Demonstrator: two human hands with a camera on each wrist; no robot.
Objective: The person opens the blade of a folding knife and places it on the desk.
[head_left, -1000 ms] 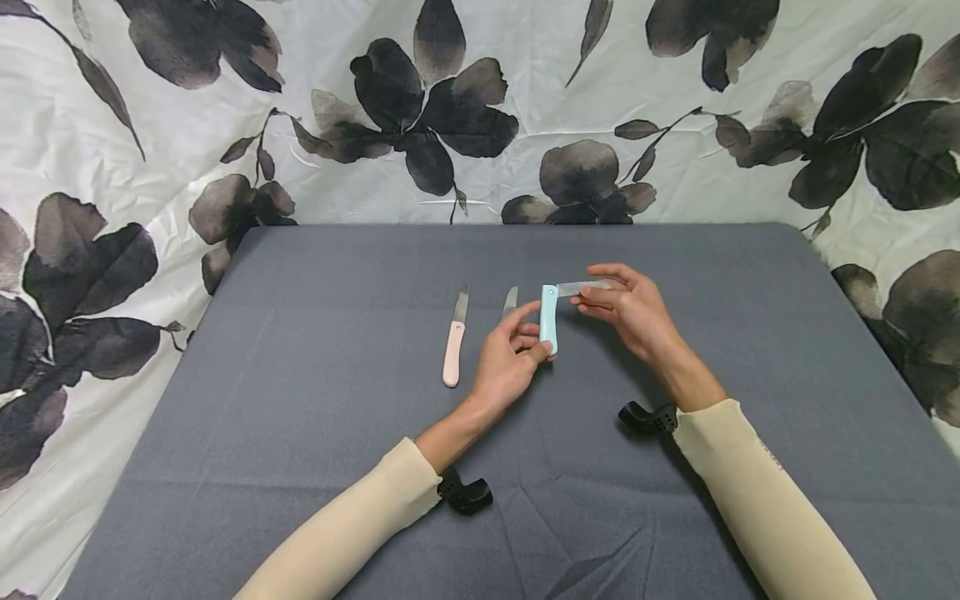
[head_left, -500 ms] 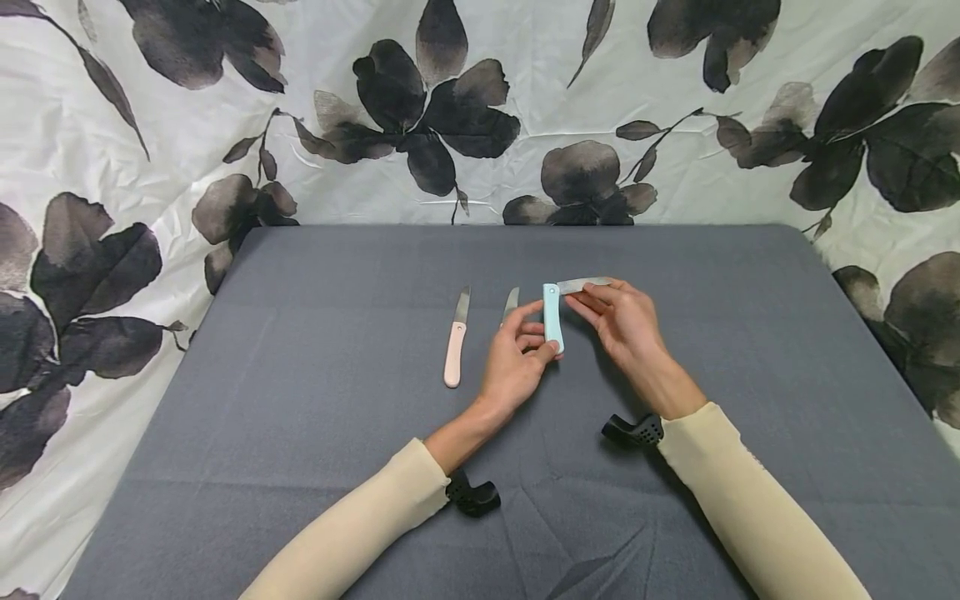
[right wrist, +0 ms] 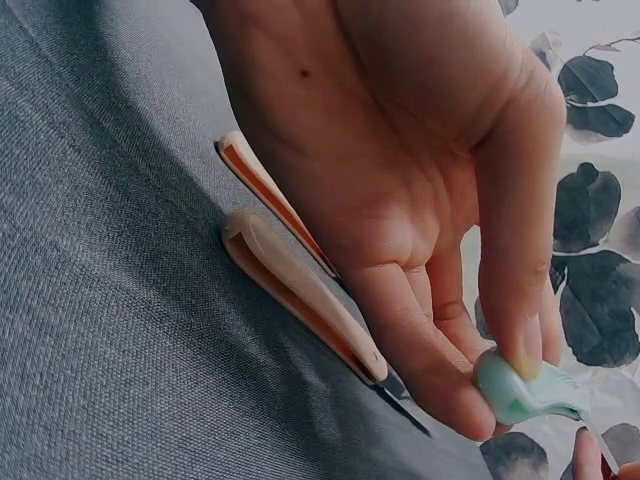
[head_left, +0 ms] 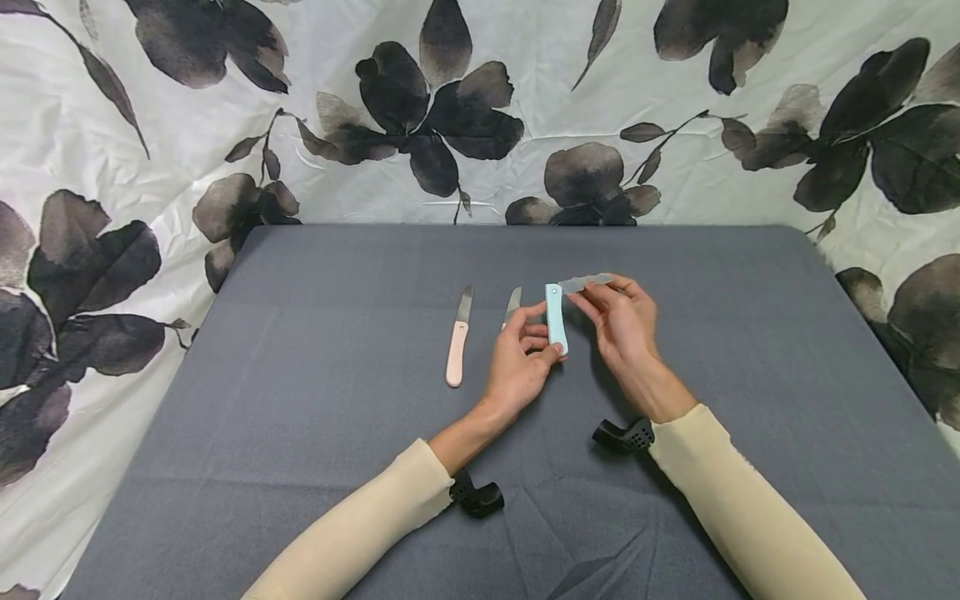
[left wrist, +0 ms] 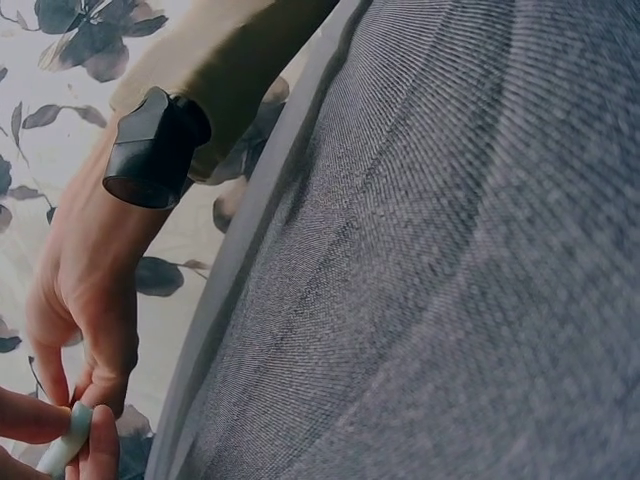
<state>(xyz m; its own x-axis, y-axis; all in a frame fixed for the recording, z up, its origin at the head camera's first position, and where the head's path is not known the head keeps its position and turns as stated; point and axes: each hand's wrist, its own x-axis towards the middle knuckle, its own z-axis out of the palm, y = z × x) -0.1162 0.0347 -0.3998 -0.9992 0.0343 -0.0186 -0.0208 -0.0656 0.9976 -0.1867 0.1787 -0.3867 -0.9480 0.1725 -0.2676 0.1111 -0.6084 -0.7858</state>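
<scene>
A folding knife with a light blue handle [head_left: 557, 321] is held above the table, its blade [head_left: 581, 284] swung out sideways to the right. My left hand [head_left: 517, 362] grips the lower end of that handle between thumb and fingers. Thumb and fingers of my right hand [head_left: 626, 329] pinch the blade toward its tip. To the left, a pink-handled folding knife [head_left: 457, 350] lies with its blade out. Another knife's blade [head_left: 513, 303] shows behind my left hand; in the right wrist view, two pink handles, the nearer handle [right wrist: 300, 295] among them, lie on the cloth.
A grey cloth [head_left: 337, 417] covers the table, with creases near the front. Behind the table hangs a white sheet with dark flowers [head_left: 427, 108]. Black wrist cameras [head_left: 477, 497] sit at both cuffs.
My right hand has shifted left and its raised upper finger has come down onto the blade. The blade now tilts slightly more upward. My left hand and the blue handle have drifted slightly right.
</scene>
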